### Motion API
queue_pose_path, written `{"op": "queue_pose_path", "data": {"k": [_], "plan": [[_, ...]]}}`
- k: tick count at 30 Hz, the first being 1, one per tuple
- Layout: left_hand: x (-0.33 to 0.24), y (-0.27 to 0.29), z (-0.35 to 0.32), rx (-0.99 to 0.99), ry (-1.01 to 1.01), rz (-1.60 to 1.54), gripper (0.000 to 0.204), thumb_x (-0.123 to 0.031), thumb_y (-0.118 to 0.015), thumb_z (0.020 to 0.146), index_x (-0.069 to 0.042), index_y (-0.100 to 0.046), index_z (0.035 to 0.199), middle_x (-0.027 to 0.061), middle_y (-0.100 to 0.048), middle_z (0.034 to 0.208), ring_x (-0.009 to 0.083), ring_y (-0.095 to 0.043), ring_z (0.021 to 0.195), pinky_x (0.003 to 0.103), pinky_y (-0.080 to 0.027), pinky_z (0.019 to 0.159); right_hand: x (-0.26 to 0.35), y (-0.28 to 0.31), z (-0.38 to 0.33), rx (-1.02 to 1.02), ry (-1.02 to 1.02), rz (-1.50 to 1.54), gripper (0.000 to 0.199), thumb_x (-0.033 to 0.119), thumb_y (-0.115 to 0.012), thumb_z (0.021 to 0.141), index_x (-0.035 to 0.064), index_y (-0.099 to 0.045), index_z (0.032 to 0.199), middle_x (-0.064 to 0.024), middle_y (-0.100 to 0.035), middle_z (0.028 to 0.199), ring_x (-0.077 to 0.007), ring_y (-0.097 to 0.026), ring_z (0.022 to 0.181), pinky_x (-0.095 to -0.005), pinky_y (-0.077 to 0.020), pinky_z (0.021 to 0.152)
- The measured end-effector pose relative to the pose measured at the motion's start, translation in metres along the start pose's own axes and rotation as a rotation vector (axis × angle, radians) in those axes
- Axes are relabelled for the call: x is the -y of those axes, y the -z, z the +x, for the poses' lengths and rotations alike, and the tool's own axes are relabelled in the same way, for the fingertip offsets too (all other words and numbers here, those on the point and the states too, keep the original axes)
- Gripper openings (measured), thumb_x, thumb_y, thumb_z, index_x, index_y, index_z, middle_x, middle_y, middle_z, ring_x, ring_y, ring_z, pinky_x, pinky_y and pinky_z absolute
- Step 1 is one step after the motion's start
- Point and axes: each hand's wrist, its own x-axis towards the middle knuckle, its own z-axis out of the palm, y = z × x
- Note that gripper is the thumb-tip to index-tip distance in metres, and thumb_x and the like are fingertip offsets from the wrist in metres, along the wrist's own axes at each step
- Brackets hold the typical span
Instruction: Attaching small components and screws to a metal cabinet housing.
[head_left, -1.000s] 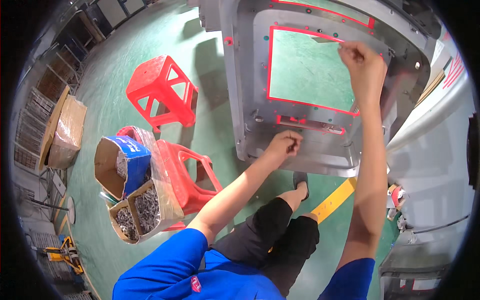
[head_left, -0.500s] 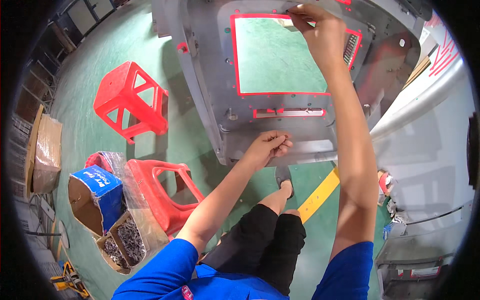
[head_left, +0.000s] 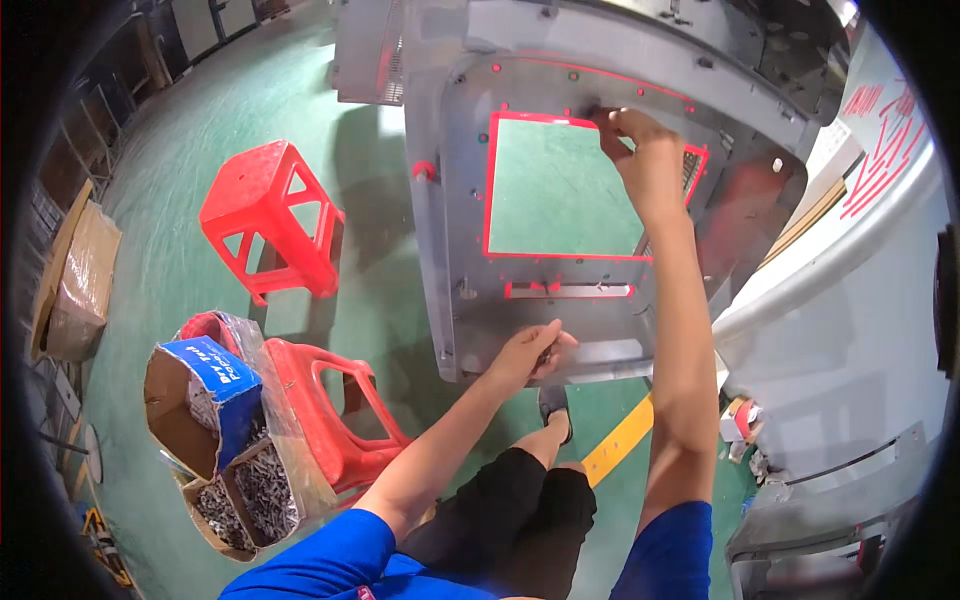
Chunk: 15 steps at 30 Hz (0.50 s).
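A large grey metal panel [head_left: 470,335] stands before me, with a rectangular opening edged in red and a narrow red-edged slot [head_left: 570,290] below it. Small holes ringed in red or green dot the metal. My right hand [head_left: 645,160] reaches up to the opening's top edge. Its thumb and fingers are pinched against a small dark spot there; what they hold is too blurred to name. Lower down, in front of the panel's bottom edge, my left hand [head_left: 525,355] is half curled. Something small and dark shows inside its fingers, mostly hidden.
One red plastic stool [head_left: 245,195] stands on the green floor to the left. Nearer, cut-open cardboard boxes [head_left: 190,400] with many small grey metal parts [head_left: 265,490] rest against a second red stool [head_left: 300,400]. A pale curved panel [head_left: 840,270] occupies the right side.
The view has tilted, so the panel sits lower in the picture. My right hand stays at the opening's top edge. The left hand's thumb and forefinger have shifted, now pointing upward more.
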Motion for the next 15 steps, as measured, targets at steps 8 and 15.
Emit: {"op": "queue_pose_path", "data": {"k": [8,15], "plan": [[-0.010,0.007,-0.011,-0.012,-0.039,0.026,0.043,-0.041,-0.042,0.097,-0.005,-0.064,0.092,-0.0046,-0.042,0.055,0.0038,-0.032,0.042,0.022,-0.021,0.037,0.015,-0.016,0.012,-0.082,0.248,-0.170,0.014,-0.006,-0.067,0.065,-0.0013,-0.061,0.077,-0.0144,-0.061,0.073,-0.0315,-0.061,0.068,-0.0390,-0.0486,0.060],[-0.024,0.006,-0.022,-0.052,-0.048,0.100,0.043,-0.038,-0.042,0.098,-0.002,-0.064,0.088,-0.0054,-0.037,0.050,0.0039,-0.028,0.041,0.022,-0.020,0.038,0.010,-0.029,0.015,-0.114,0.152,-0.255,0.010,0.007,-0.071,0.066,0.0046,-0.064,0.072,-0.0140,-0.061,0.071,-0.0313,-0.060,0.064,-0.0387,-0.0471,0.055]]}}
